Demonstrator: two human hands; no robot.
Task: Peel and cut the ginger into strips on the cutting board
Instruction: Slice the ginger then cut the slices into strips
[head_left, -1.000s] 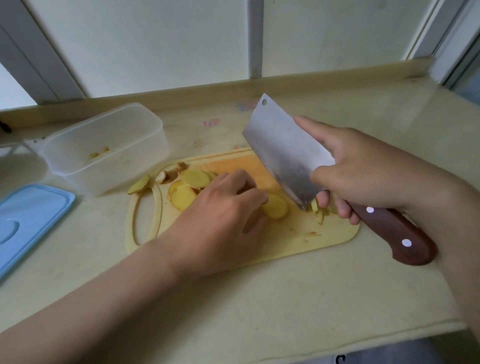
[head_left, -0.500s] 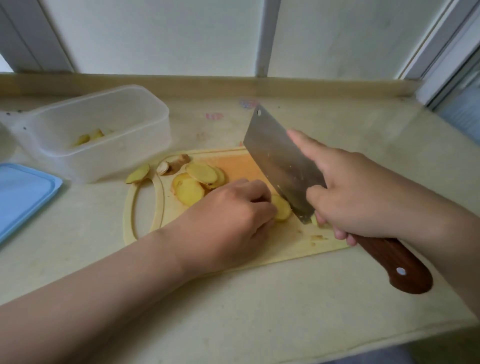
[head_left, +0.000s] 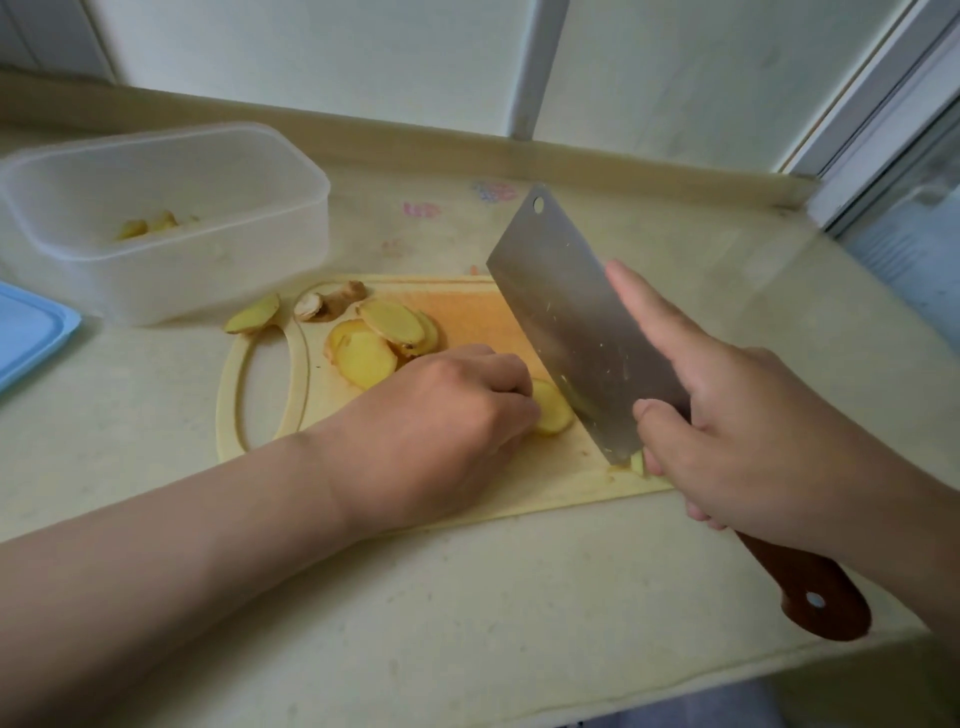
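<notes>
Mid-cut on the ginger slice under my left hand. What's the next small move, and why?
Probably bring the wooden-handled steel cleaver down through the round yellow ginger slice, a sliver nearer the left hand: the slice pinned by those fingers looks mostly whole, and only a few strips lie beside the right hand.

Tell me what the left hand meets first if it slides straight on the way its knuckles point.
The left hand first meets the slice, which it seems to be touching; right behind stands the cleaver.
</notes>
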